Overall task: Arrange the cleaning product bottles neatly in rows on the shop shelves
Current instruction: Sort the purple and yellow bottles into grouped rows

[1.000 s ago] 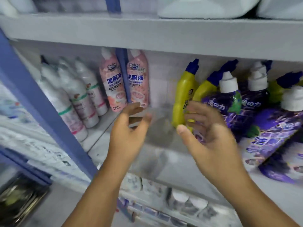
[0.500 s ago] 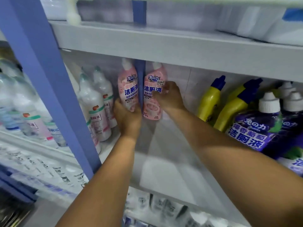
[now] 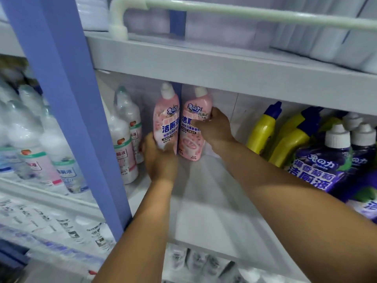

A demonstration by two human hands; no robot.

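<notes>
head view: mid-task. left hand (image 3: pixel 160 158) gripping left pink bottle (image 3: pixel 166 123), right hand (image 3: pixel 214 129) gripping right pink bottle (image 3: pixel 192 131), both upright at back edge of shelf (image 3: pixel 214 225). left to do, seemingly: forming front rows; yellow bottles (image 3: pixel 263 129) near right edge leaning untidily.

Two pink bottles (image 3: pixel 166 123), three yellow bottles (image 3: pixel 263 127).

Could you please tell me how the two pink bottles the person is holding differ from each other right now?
The left pink bottle is gripped low on its body by the left hand, while the right pink bottle is gripped at mid-height by the right hand. The right bottle carries a small price sticker; none shows on the left one. Both are pink with white caps and stand close together at the back of the shelf.
</notes>
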